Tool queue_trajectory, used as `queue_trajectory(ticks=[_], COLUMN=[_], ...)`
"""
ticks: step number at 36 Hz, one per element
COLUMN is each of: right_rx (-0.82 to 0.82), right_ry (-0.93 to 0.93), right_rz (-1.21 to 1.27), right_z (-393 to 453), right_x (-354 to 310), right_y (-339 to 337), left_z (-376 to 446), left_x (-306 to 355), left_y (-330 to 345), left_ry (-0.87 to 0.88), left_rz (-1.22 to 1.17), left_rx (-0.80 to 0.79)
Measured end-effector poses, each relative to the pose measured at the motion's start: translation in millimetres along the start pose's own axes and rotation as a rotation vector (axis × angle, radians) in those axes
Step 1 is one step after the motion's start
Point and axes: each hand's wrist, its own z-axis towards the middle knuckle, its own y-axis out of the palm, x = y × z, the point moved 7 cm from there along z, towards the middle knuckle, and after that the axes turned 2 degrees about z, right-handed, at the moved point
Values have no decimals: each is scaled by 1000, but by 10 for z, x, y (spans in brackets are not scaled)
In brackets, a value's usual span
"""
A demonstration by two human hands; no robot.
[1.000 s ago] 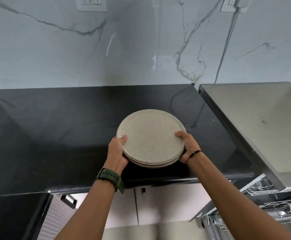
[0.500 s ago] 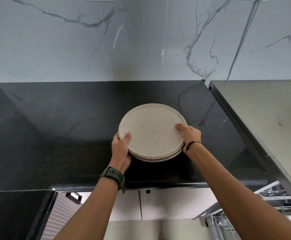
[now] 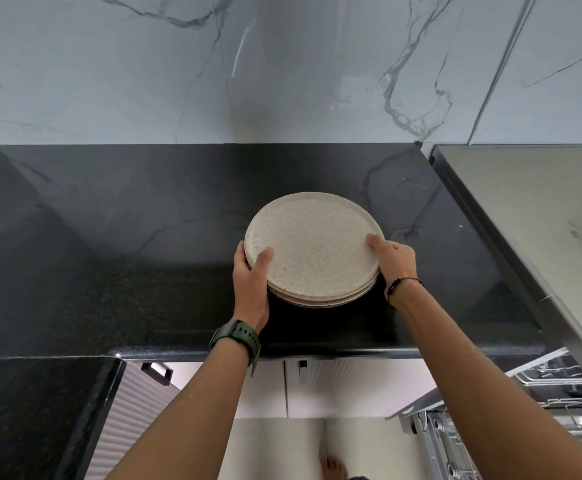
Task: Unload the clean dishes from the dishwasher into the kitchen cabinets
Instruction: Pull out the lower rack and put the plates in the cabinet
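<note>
A stack of speckled cream plates (image 3: 314, 244) sits low over the black stone counter (image 3: 144, 237), near its front right part. My left hand (image 3: 249, 275) grips the stack's left rim, thumb on top and fingers underneath. My right hand (image 3: 391, 259) holds the right rim the same way, its thumb lying on the top plate. Whether the stack's underside touches the counter is hidden by the plates.
A marble backsplash (image 3: 282, 71) rises behind the counter. A steel surface (image 3: 532, 216) adjoins the counter on the right. Below it, the open dishwasher's wire racks (image 3: 559, 393) stick out at lower right. White cabinet doors (image 3: 317, 386) lie under the counter edge.
The plate stack has moved forward and down over the counter, away from its front edge. Both hands keep the same hold on its rims.
</note>
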Motion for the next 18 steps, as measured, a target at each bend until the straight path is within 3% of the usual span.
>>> queue_trajectory(ticks=[12, 18], right_rx=[49, 154], right_ry=[-119, -195], right_rz=[155, 175], right_z=[-391, -824], right_x=[84, 312], right_y=[-103, -292], left_z=[-292, -757], left_x=[-44, -120], left_y=[-113, -247], left_ry=[13, -2], left_rz=[-3, -60], left_rx=[84, 124])
